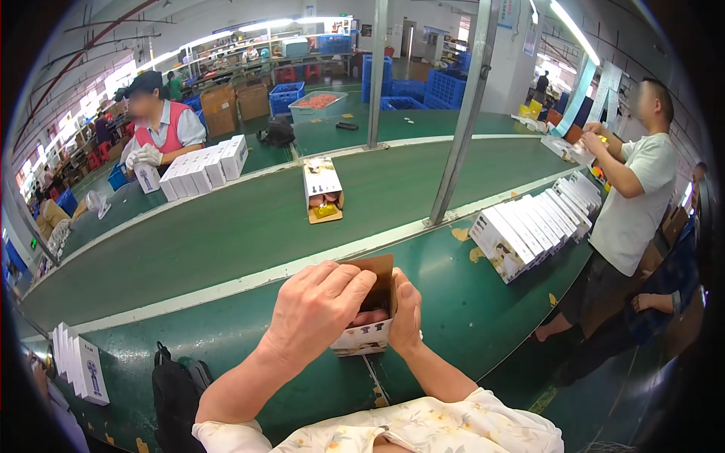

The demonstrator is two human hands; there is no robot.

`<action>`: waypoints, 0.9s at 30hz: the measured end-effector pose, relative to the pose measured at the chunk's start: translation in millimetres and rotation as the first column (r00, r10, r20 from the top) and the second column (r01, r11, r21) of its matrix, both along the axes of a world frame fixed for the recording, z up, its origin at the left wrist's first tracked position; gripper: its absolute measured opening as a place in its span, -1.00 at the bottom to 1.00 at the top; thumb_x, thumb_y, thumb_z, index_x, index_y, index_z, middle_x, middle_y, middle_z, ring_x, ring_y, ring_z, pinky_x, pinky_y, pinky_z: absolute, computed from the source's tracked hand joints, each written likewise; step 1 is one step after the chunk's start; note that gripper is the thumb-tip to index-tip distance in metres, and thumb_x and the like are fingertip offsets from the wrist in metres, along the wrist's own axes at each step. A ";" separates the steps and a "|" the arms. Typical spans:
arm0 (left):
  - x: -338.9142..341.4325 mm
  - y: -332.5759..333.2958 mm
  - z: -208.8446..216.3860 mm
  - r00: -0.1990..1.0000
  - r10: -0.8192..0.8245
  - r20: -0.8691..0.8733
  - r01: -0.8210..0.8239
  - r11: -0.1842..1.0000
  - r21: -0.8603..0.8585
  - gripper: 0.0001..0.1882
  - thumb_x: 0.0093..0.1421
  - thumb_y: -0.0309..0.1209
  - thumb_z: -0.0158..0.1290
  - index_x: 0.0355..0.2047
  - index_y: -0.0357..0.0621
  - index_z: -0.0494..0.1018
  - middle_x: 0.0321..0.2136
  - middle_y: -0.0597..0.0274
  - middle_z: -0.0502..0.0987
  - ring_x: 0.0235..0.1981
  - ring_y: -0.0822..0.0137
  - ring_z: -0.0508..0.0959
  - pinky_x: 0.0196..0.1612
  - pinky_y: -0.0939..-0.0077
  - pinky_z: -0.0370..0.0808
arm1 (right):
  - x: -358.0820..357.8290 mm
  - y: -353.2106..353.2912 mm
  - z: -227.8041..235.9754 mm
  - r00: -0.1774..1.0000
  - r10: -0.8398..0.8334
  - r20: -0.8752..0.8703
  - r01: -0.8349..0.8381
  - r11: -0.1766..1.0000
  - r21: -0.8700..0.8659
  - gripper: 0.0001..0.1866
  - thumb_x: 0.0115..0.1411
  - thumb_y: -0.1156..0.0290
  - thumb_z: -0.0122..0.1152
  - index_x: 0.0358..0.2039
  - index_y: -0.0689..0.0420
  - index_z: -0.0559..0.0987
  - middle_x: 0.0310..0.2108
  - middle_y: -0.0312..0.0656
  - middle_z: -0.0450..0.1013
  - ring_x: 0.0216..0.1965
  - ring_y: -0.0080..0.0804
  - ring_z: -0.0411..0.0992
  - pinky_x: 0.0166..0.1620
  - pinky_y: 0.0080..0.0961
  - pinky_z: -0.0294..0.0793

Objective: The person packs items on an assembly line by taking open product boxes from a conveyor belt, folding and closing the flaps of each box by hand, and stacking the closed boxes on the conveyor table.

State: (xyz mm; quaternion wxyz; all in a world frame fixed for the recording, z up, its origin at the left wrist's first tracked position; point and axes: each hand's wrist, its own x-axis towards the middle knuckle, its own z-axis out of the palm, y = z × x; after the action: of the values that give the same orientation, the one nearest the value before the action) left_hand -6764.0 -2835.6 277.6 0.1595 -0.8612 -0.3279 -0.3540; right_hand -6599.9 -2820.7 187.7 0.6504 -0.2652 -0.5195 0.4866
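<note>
A small white printed carton [361,347] stands in front of me with its brown inner flap [384,273] raised. Inside it a pinkish item [368,317] is partly visible; its kind cannot be made out. My left hand [316,306] bends its fingers over the carton's left side and top opening, and its fingertips touch the flap area. My right hand [408,313] is wrapped along the carton's right side, with the thumb up near the flap.
On the belt ahead lies another open carton [323,189] with pink and yellow contents. Metal posts [462,124] rise from the bench. White cartons [532,226] line up at right, others [79,366] at left. A black bag [175,396] sits near my left arm. Two co-workers stand across and right.
</note>
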 end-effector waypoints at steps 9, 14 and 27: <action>7.5 1.9 -14.1 0.957 -0.069 -0.281 0.046 0.995 -0.085 -0.86 0.07 -0.45 0.17 -0.34 -0.14 0.49 -0.35 0.25 0.53 -0.22 0.30 0.58 -0.12 0.45 0.56 | -3.0 3.6 -5.6 0.998 -0.063 0.014 0.061 0.995 0.074 -0.44 0.46 -0.10 -0.21 -0.11 0.20 0.49 -0.21 -0.25 0.49 -0.20 -0.56 0.37 -0.09 -0.55 0.39; -23.2 8.2 -26.2 0.868 -0.326 0.375 0.286 0.945 0.161 -0.57 0.24 -0.29 0.16 0.10 -0.15 0.50 0.04 0.11 0.55 0.10 0.17 0.53 0.21 0.29 0.45 | -5.8 -2.1 -7.3 0.994 -0.005 -0.105 -0.007 0.993 -0.114 -0.31 0.46 -0.22 -0.34 -0.06 0.20 0.46 -0.23 -0.25 0.49 -0.31 -0.55 0.51 -0.32 -0.57 0.59; 10.2 -12.3 -96.2 -0.003 0.159 0.987 0.812 0.576 -0.091 -0.73 0.26 -0.69 0.02 -0.08 -0.20 0.57 -0.27 0.25 0.62 -0.22 0.50 0.58 -0.07 0.56 0.51 | 32.0 3.2 14.7 0.926 0.241 0.289 -0.288 0.949 0.130 -0.56 0.22 0.79 0.04 0.04 0.17 0.65 -0.07 -0.17 0.61 -0.06 -0.41 0.57 0.01 -0.52 0.55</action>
State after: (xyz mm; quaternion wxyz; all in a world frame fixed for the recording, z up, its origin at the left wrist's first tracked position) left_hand -6753.8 -2847.9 181.4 -0.5348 -0.4340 -0.1986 -0.6972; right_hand -6567.9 -2817.5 202.4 0.5222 -0.1995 -0.6737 0.4834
